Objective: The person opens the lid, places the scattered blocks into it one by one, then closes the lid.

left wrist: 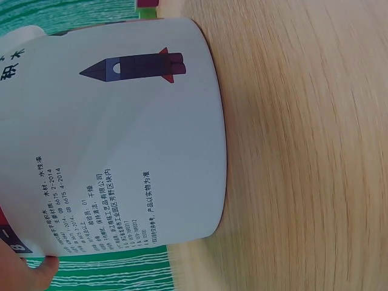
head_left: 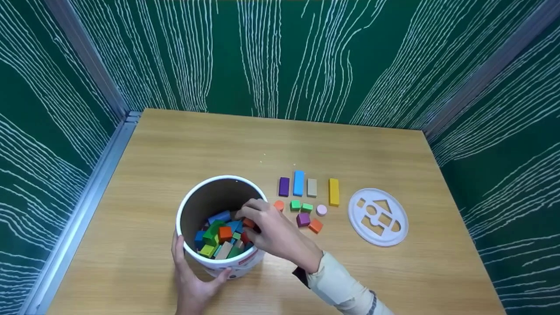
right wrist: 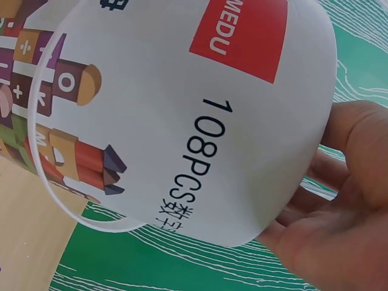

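Note:
A white round bucket (head_left: pixel 182 217) of coloured toy blocks stands on the table, printed with "108PCS" in the right wrist view. My left hand (head_left: pixel 192 280) grips its near left side, thumb at the front and fingers along the left wall; in the left wrist view only part of that hand (left wrist: pixel 27 273) shows. My right hand (head_left: pixel 273 229) reaches over the right rim, fingers bent down among the blocks (head_left: pixel 225 234). In the right wrist view this hand (right wrist: pixel 339 224) passes behind the bucket's edge. I cannot tell whether its fingers hold a block.
Right of the bucket lie several loose blocks, among them a purple one (head_left: pixel 284 187), a blue bar (head_left: pixel 298 183) and a yellow bar (head_left: pixel 334 192). Farther right lies a white round lid (head_left: pixel 358 223) with shaped holes. Green patterned panels (head_left: pixel 227 65) stand around the table (head_left: pixel 210 140).

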`<act>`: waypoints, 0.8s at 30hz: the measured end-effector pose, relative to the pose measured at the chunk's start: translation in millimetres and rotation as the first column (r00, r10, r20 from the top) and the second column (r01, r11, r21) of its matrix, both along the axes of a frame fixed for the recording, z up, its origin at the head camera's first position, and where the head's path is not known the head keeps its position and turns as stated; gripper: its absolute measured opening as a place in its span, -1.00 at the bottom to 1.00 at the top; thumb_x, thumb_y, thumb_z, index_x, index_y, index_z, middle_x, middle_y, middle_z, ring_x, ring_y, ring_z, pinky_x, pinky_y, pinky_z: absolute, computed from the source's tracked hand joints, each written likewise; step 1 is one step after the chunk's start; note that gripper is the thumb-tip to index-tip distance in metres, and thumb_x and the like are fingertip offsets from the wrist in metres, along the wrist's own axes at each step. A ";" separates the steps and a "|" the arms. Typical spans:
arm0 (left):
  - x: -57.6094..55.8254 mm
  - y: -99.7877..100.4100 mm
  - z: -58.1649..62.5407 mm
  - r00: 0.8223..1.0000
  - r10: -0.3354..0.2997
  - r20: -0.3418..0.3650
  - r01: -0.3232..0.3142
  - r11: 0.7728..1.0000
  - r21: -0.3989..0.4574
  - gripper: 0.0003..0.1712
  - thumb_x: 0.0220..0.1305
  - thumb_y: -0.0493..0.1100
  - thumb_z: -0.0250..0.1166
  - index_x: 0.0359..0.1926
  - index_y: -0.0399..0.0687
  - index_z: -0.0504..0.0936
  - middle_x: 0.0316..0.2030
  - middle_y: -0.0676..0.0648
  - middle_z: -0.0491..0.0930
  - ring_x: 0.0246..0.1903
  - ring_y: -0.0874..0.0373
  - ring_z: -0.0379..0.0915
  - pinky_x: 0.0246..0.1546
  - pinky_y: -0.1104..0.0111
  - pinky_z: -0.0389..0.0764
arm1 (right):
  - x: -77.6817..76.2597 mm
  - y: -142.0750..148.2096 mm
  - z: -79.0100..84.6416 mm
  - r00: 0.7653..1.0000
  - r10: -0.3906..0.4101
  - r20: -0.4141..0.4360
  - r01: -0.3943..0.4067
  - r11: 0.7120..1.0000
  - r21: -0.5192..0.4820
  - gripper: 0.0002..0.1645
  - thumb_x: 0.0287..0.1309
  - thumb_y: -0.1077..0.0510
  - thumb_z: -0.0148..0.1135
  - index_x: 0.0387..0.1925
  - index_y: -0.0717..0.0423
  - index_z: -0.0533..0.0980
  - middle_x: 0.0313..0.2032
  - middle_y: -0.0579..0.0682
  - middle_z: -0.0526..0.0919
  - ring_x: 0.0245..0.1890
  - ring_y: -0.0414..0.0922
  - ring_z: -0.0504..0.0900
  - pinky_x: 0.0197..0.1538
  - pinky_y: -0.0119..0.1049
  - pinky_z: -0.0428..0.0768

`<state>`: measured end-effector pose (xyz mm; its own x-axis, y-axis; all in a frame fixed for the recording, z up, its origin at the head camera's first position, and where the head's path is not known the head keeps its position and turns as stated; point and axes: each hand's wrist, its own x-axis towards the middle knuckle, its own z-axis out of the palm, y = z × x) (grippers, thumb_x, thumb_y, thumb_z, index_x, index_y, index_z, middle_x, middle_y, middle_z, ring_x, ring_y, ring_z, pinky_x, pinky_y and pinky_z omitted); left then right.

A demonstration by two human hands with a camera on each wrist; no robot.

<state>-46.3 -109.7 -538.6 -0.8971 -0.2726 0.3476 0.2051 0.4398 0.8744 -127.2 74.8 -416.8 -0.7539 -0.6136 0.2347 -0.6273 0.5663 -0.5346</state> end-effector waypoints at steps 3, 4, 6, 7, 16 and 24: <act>-0.2 0.1 0.2 1.000 0.002 0.009 -0.002 1.000 0.000 0.35 -0.48 -0.14 0.56 0.32 0.02 -0.14 0.33 -0.03 -0.17 0.24 -0.05 -0.15 0.20 -0.02 0.05 | 0.0 2.2 0.6 1.000 -0.008 -0.010 0.008 1.000 -0.024 -0.72 -0.08 0.29 0.23 -0.24 0.00 0.53 -0.19 -0.11 0.48 -0.21 -0.23 0.42 -0.13 -0.49 0.52; -0.1 0.2 0.3 1.000 0.003 0.014 -0.003 1.000 0.000 0.35 -0.47 -0.13 0.55 0.32 0.02 -0.14 0.32 -0.04 -0.17 0.24 -0.06 -0.14 0.20 -0.03 0.05 | 0.2 3.2 1.2 1.000 -0.011 -0.017 0.010 0.999 -0.037 -0.73 -0.07 0.28 0.23 -0.24 0.00 0.53 -0.18 -0.11 0.48 -0.19 -0.23 0.42 -0.12 -0.49 0.51; 0.0 0.4 0.5 1.000 0.013 0.027 -0.013 1.000 -0.005 0.34 -0.45 -0.11 0.55 0.32 0.06 -0.15 0.32 -0.04 -0.17 0.24 -0.06 -0.14 0.19 -0.03 0.07 | 0.5 5.5 2.6 0.999 -0.017 -0.033 0.015 0.998 -0.069 -0.75 -0.04 0.25 0.23 -0.24 0.00 0.53 -0.18 -0.11 0.48 -0.17 -0.23 0.43 -0.11 -0.49 0.51; 0.0 0.5 0.8 0.999 0.018 0.033 -0.018 1.000 -0.007 0.33 -0.44 -0.10 0.54 0.32 0.06 -0.15 0.32 -0.03 -0.17 0.24 -0.05 -0.13 0.19 -0.03 0.07 | 0.8 6.9 3.4 0.999 -0.021 -0.042 0.018 0.996 -0.084 -0.77 -0.03 0.24 0.23 -0.24 0.01 0.53 -0.17 -0.11 0.48 -0.16 -0.23 0.43 -0.10 -0.49 0.50; 0.5 1.5 3.9 0.996 0.038 0.074 -0.038 0.999 -0.005 0.32 -0.41 -0.05 0.53 0.33 0.18 -0.17 0.33 0.07 -0.20 0.24 0.01 -0.14 0.19 -0.04 0.08 | 2.3 22.2 6.8 0.992 -0.052 -0.113 0.034 0.987 -0.159 -0.82 0.02 0.15 0.20 -0.26 0.03 0.53 -0.19 -0.11 0.47 -0.17 -0.24 0.44 -0.06 -0.50 0.48; 0.1 2.6 4.2 0.998 0.032 0.061 -0.032 0.999 0.002 0.33 -0.41 -0.08 0.53 0.33 0.19 -0.18 0.33 0.07 -0.18 0.24 0.05 -0.15 0.19 -0.04 0.08 | 3.7 36.9 3.4 0.987 -0.111 -0.114 0.090 0.981 -0.173 -0.79 -0.04 0.24 0.24 -0.27 0.00 0.52 -0.20 -0.13 0.46 -0.19 -0.21 0.42 -0.12 -0.46 0.52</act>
<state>-46.3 -107.1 -534.4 -0.9072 -0.3028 0.2919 0.1375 0.4423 0.8863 -123.5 111.7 -413.4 -0.7690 -0.4807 0.4214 -0.6382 0.5391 -0.5496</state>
